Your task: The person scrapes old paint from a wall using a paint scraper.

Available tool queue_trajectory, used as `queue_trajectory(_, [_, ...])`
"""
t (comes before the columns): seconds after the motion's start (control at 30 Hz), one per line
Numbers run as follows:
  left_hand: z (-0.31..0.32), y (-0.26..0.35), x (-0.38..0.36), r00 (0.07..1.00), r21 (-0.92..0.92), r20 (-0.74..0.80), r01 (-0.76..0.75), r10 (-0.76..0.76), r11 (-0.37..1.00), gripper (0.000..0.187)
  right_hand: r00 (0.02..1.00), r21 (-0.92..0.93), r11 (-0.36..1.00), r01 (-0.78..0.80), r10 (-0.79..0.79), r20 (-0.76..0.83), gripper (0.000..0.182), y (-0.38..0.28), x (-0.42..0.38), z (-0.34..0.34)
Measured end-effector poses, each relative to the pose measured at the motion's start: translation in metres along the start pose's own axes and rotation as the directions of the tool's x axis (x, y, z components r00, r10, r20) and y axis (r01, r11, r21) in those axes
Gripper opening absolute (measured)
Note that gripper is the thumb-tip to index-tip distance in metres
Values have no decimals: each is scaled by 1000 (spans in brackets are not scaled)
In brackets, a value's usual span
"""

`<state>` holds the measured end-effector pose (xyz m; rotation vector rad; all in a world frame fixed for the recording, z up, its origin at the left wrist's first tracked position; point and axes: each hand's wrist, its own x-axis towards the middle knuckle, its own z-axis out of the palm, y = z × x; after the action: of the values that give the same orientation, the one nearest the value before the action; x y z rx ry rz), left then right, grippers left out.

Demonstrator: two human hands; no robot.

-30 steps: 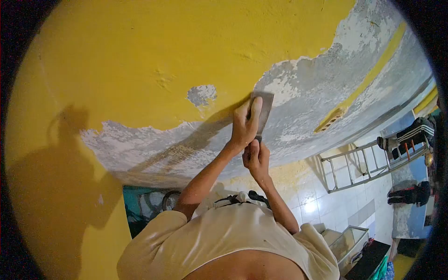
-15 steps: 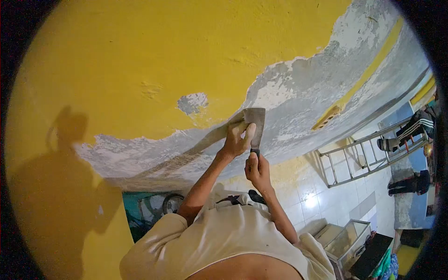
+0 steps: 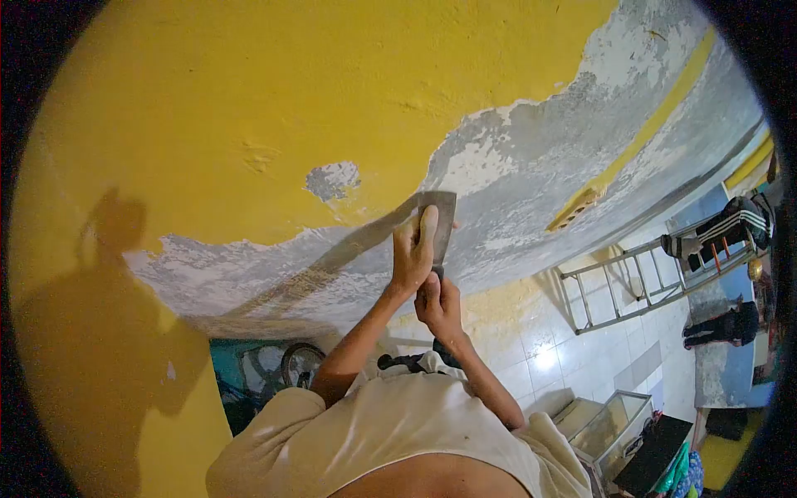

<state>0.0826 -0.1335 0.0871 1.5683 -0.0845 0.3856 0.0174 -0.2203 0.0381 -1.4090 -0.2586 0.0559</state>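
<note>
A wide-bladed paint scraper is held up at the wall, its broad edge by the border between yellow paint and bare grey-white plaster. My right hand is closed around the dark handle, most of which it hides. Higher up, my left hand grips the blade, thumb lying along its face. Its other fingers are mostly hidden behind the metal. Left of the blade is a small chipped patch in the yellow paint.
A metal ladder stands to the right on the tiled floor, with a person on or beside it. Another person is farther back. A glass-sided case stands lower right. A wheel shows below the wall at left.
Both hands and the scraper have shifted slightly left in view. My left thumb now lies straighter along the blade, and the hands are closer together.
</note>
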Motion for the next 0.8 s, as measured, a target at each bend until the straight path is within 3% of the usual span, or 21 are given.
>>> queue_trajectory(0.1, [8,0,2,996,-87,-78,40,-47,995,43,998,61,997,-41,38,46,33,-10,4,0])
queue_trajectory(0.17, [2,18,7,993,-26,-16,119,-120,993,44,999,63,998,30,-31,12,33,-11,7,5])
queue_trajectory(0.3, [4,5,3,1000,-54,-21,11,-12,998,43,999,-23,999,-30,31,30,31,-9,10,-6])
queue_trajectory(0.37, [1,-8,-10,995,-42,-15,96,-97,995,43,998,-61,996,-61,62,20,34,-8,4,-21])
queue_trajectory(0.4, [0,-8,-20,969,-43,-28,244,-246,969,44,989,-122,983,-138,142,27,34,-2,-2,-32])
queue_trajectory(0.47, [-9,-54,-50,945,20,-64,323,-321,946,45,958,-229,936,-267,284,45,36,12,-21,-60])
queue_trajectory(0.53, [-21,-96,-91,979,300,-47,203,-198,932,44,920,-293,895,-337,378,98,37,26,-43,-88])
queue_trajectory(0.57, [-21,-93,-106,980,306,-54,197,-190,931,44,899,-314,879,-359,416,139,38,31,-52,-98])
queue_trajectory(0.63, [-17,-85,-130,890,51,-87,454,-449,890,40,857,-321,857,-404,477,194,38,38,-70,-107])
queue_trajectory(0.7, [-15,-85,-123,865,5,-137,489,-483,873,39,784,-372,814,-447,556,275,35,35,-69,-108])
queue_trajectory(0.73, [-10,-69,-125,820,-44,-176,546,-544,837,37,751,-311,823,-476,564,344,34,29,-68,-103])
queue_trajectory(0.77, [-6,-55,-118,857,-96,-170,478,-487,873,33,715,-251,826,-505,563,413,33,23,-61,-98])
queue_trajectory(0.8, [-3,-48,-104,894,-33,-209,398,-396,917,32,708,-259,825,-502,564,425,33,17,-54,-92])
